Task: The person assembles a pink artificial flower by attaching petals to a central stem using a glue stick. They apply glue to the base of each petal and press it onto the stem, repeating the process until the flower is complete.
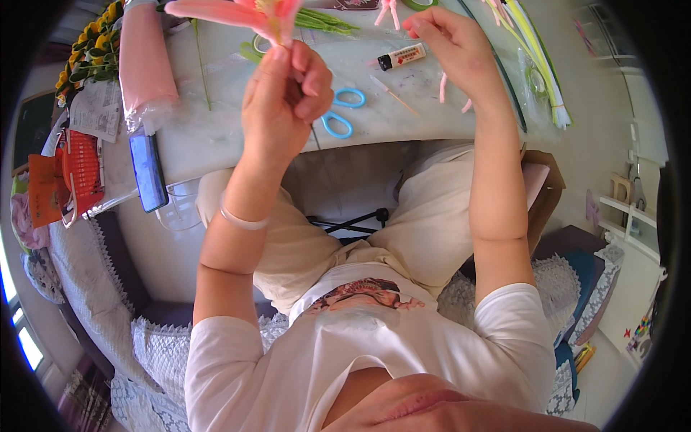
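My left hand pinches the base of a pink fuzzy flower with a yellowish centre, raised over the table. The flower's top runs out of the picture. Below the fist a thin dark wire shows. Light blue-handled scissors lie beside this hand, their blades hidden. My right hand hovers over the table's far side with thumb and forefinger close together; whether anything sits between them is unclear. Near it lie pink fuzzy pieces and a black-capped glue tube.
The pale table carries a pink wrapped roll, a phone overhanging the edge, and a thin stick. Yellow flowers and a red basket stand left; a green-white stem bundle lies right.
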Tool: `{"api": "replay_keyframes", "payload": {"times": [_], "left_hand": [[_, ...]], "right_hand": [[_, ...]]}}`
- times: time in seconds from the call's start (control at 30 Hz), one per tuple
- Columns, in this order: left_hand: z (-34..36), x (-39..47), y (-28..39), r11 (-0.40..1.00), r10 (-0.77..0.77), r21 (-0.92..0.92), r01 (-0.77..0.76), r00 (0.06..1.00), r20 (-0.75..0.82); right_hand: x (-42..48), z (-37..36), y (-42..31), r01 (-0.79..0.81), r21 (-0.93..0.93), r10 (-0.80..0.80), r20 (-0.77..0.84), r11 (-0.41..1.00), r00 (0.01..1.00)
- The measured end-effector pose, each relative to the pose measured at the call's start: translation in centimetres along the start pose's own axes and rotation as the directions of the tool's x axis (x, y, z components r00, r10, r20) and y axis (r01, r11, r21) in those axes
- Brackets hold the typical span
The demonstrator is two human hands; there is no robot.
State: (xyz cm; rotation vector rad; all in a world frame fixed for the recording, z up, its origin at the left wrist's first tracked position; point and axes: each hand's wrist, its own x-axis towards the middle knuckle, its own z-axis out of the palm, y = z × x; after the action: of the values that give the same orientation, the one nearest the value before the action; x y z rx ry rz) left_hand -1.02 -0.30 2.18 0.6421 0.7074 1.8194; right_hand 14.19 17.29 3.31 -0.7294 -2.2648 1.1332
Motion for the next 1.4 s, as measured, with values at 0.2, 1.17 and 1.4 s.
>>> {"api": "replay_keyframes", "payload": {"times": [0.2, 1.17, 1.4], "left_hand": [[-1.7, 0.3, 0.2, 0.997, 0.015, -0.074, -0.018, 0.999, -0.042], [-0.5, 0.0, -0.6, 0.998, 0.038, -0.050, -0.042, 0.996, -0.076], [-0.7, 0.0, -0.5, 0.987, 0.045, -0.157, -0.047, 0.999, -0.020]], "right_hand": [[-1.6, 2.7, 0.7, -0.013, -0.567, 0.168, 0.223, 0.824, 0.960], [-1.2, 2.9, 4.5, 0.304, -0.641, -0.229, 0.200, 0.705, 0.953], [-0.8, 2.2, 2.5, 0.200, -0.115, -0.200, 0.006, 0.973, 0.980]]}}
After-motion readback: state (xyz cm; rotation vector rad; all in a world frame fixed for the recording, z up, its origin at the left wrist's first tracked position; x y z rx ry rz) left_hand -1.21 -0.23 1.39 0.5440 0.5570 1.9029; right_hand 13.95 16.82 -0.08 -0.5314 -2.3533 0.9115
